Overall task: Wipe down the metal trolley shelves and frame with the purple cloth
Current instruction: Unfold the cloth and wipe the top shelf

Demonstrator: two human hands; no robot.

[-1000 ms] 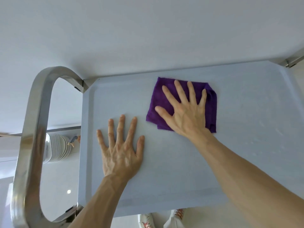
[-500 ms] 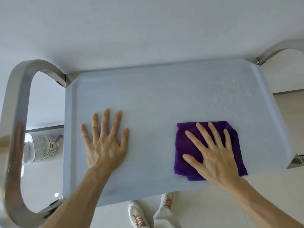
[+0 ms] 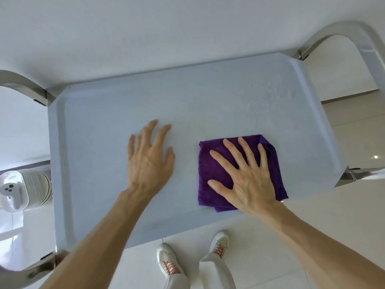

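Observation:
The trolley's pale top shelf (image 3: 208, 97) fills the middle of the head view, with wet droplets near its far right corner. The folded purple cloth (image 3: 210, 178) lies on the shelf's near right part, close to the front edge. My right hand (image 3: 245, 178) presses flat on the cloth with fingers spread. My left hand (image 3: 150, 161) is just left of the cloth on the bare shelf, fingers apart and slightly curled, holding nothing. Curved metal frame handles stand at the right end (image 3: 362, 44) and the left end (image 3: 18, 80).
A stack of white plates (image 3: 39, 188) and a white rounded object (image 3: 10, 190) sit below the shelf at the left. My white shoes (image 3: 168, 265) stand on the glossy floor at the front edge. A white wall runs behind the trolley.
My right hand swept the cloth from the far middle of the shelf to the near right. My left hand slid right toward the cloth and its fingers lifted a little.

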